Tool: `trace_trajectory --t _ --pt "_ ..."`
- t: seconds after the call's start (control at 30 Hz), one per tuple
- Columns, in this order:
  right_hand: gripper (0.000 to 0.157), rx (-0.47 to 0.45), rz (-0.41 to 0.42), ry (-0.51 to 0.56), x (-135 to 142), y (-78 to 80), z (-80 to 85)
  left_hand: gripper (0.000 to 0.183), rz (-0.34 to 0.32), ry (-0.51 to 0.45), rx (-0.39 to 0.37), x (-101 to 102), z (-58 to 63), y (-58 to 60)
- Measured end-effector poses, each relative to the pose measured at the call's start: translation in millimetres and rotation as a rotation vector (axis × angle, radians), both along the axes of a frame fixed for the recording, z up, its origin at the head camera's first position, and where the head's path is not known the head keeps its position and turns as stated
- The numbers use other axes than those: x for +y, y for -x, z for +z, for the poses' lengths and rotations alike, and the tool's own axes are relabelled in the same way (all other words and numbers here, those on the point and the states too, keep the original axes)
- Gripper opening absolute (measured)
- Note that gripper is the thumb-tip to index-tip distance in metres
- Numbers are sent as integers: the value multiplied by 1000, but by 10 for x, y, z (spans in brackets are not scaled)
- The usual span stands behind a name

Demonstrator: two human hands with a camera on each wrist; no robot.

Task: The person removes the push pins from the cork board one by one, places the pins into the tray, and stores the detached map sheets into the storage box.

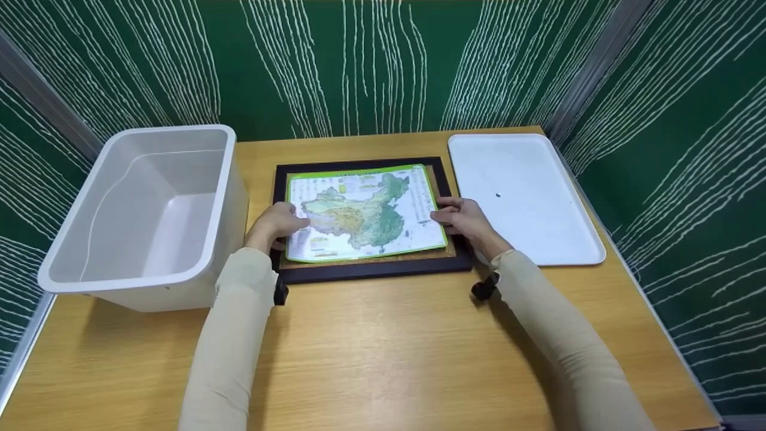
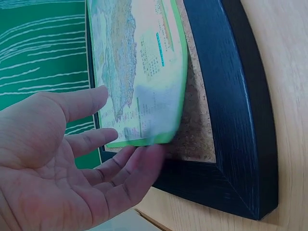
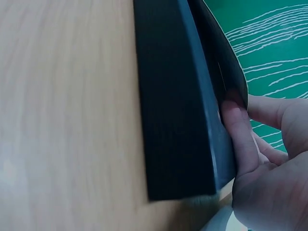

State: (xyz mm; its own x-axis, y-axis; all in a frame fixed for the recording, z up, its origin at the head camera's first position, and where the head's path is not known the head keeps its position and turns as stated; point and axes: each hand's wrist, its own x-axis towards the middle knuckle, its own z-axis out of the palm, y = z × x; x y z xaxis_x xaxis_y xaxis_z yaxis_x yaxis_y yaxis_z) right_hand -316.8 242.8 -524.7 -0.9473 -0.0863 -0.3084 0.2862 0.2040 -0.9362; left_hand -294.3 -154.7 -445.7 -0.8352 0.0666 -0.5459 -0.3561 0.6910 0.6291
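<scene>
A map sheet (image 1: 359, 209) with a green border lies over a cork board in a black frame (image 1: 371, 275). My left hand (image 1: 274, 222) holds the sheet's left edge, thumb on top. In the left wrist view several fingers (image 2: 122, 190) reach beneath that edge, where cork (image 2: 198, 120) shows under the raised sheet. The right edge is pinched by my right hand (image 1: 464, 220). From the right wrist, that edge appears lifted above the frame's side (image 3: 175, 106), with fingers on both faces of the sheet.
A deep white tub (image 1: 128, 282) stands left of the frame, close to my left forearm. To the right lies a flat white tray (image 1: 526, 203) with a small dark spot on it. Green panels (image 1: 383, 72) with white lines enclose the wooden table (image 1: 383, 359).
</scene>
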Motion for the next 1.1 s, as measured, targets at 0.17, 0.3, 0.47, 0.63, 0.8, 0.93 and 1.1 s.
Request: trace_trajectory --t 0.17,0.3,0.47,0.63,0.8,0.93,1.1 --pt "62 -4 -9 -13 2 4 1 74 11 -24 11 5 -17 6" --pt "62 0 -10 -21 0 3 1 67 54 -57 13 20 -33 6" --pt "61 3 2 -29 1 2 -6 44 96 -43 7 40 -33 5" --pt "62 -1 -3 -12 -7 2 -4 42 110 -22 23 37 -30 -2" --pt "62 2 -10 -12 -10 -2 -7 47 96 -25 28 11 -40 -23" --pt "61 9 -9 -12 -14 -9 -9 48 65 -11 30 -13 -73 -21" --pt "61 10 -6 15 -17 -24 5 46 59 2 39 -13 -109 -24"
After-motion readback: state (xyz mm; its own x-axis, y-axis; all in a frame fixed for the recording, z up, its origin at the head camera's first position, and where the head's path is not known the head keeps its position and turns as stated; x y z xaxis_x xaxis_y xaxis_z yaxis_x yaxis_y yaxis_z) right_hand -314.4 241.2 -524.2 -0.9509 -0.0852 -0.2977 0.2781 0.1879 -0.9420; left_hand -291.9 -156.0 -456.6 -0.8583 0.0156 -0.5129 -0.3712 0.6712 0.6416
